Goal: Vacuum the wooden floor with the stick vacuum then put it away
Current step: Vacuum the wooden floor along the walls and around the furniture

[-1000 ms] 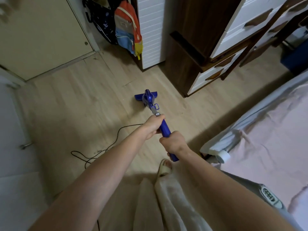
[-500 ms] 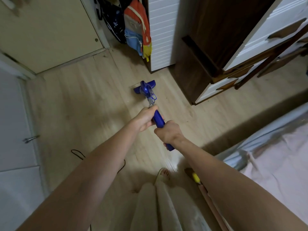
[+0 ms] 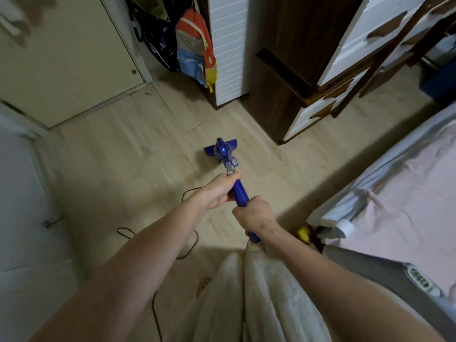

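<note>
Both arms reach forward. The right hand (image 3: 256, 219) grips the blue stick vacuum (image 3: 238, 191) nearest the body; the left hand (image 3: 218, 191) wraps the handle just ahead at 11 o'clock. The vacuum's head (image 3: 219, 148) rests on the wooden floor (image 3: 123, 154) toward 12 o'clock.

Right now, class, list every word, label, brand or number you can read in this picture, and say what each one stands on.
No text can be read.
Oval label on the grey fabric beside the bed: it bears marks, too blurred to read.
Blue stick vacuum, backpack, white drawers and door: no lettering shows.
</note>
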Available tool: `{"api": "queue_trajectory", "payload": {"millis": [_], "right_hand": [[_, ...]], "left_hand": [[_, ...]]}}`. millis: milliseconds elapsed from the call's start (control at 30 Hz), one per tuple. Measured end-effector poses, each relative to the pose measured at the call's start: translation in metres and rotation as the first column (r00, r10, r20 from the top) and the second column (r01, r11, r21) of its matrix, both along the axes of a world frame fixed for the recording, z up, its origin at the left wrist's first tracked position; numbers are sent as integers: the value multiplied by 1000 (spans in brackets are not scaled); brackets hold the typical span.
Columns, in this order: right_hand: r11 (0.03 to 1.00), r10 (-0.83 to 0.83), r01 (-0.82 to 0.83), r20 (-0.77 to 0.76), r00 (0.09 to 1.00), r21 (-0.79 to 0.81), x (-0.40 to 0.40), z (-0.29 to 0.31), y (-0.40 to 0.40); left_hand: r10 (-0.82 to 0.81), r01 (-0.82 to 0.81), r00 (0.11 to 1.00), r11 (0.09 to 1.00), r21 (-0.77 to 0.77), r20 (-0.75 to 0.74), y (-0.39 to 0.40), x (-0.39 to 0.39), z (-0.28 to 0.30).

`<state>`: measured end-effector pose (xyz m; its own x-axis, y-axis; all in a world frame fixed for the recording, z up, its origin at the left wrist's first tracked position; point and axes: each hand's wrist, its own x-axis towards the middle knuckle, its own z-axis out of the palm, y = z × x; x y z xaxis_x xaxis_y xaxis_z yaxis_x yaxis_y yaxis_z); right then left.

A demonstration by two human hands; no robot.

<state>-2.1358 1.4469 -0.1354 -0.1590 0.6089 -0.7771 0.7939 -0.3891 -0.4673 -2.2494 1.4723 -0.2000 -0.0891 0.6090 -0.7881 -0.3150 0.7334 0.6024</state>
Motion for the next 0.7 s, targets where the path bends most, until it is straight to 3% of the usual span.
{"api": "queue_trajectory", "payload": {"millis": [200, 367, 467, 700], "right_hand": [[995, -98, 99, -56, 994, 5, -26, 4, -103], [948, -313, 298, -154, 937, -116, -44, 0, -149], [897, -437, 411, -191, 879, -162, -49, -8, -161], [885, -453, 419, -172, 875, -201, -44, -20, -125]], "left_hand": [[-88, 89, 995, 996, -10, 42, -95, -24, 10], [-245, 245, 970, 970, -11, -1, -127, -39, 18], [-310, 309, 950, 951, -25, -30, -128, -41, 14], [-283, 282, 956, 959, -19, -81, -94, -30, 0]]}}
